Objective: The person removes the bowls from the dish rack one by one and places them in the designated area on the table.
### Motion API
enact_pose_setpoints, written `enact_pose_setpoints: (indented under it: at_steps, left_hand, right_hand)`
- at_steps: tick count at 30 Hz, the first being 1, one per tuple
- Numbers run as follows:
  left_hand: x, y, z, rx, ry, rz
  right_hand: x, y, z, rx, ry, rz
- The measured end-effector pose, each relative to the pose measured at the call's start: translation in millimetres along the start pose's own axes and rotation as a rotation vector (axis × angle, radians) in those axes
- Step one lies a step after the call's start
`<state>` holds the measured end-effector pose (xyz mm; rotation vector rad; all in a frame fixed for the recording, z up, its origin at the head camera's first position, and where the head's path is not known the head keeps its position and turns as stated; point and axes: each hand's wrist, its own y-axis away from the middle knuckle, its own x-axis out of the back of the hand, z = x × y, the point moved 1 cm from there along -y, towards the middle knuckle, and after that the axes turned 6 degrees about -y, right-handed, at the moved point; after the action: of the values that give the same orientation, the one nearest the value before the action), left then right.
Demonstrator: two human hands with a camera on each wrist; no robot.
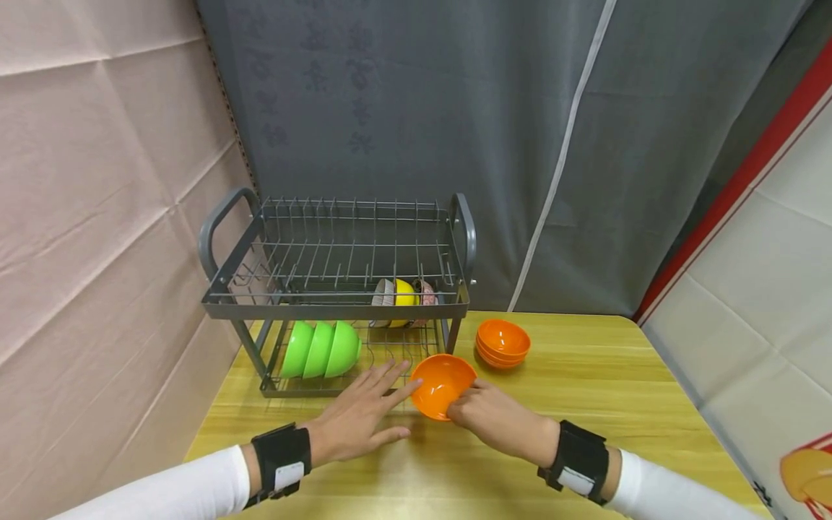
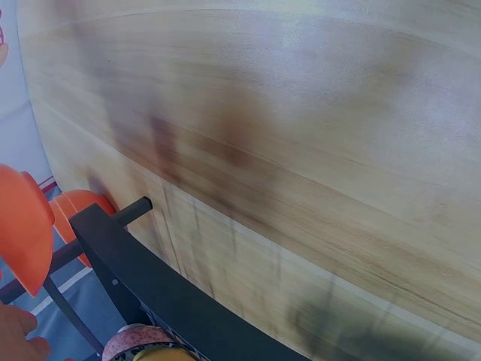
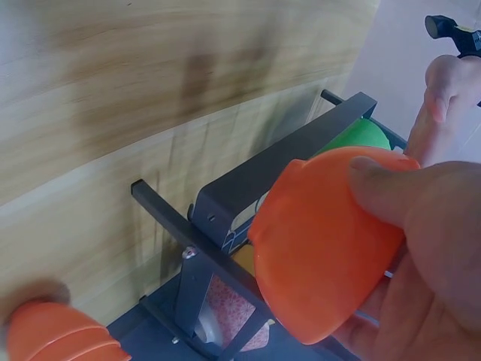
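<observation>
Bowl interior [image 1: 443, 386], seemingly head view only

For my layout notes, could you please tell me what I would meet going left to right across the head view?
Green bowls, whitish bowl, yellow bowl, orange bowl gripped by the right hand, stacked orange bowls.

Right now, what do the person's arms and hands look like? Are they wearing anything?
The left sleeve and right sleeve are long and white. The left wristband and right wristband are wide and black, each with a small white patch. The left hand and right hand wear no gloves.
</observation>
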<state>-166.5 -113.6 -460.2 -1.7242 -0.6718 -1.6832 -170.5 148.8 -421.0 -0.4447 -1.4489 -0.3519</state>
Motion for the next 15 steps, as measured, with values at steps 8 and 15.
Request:
enact_pose_setpoints:
  at_steps: [8, 15]
  left_hand:
    - [-0.6, -2.3, 2.5, -0.018, -0.012, 0.023]
    - [-3.0, -5.2, 6.5, -0.023, 0.003, 0.002]
  right_hand:
    - [-1, 7, 4, -0.036, -0.004, -0.002]
    - [-1, 17, 12, -0.067, -0.007, 0.027]
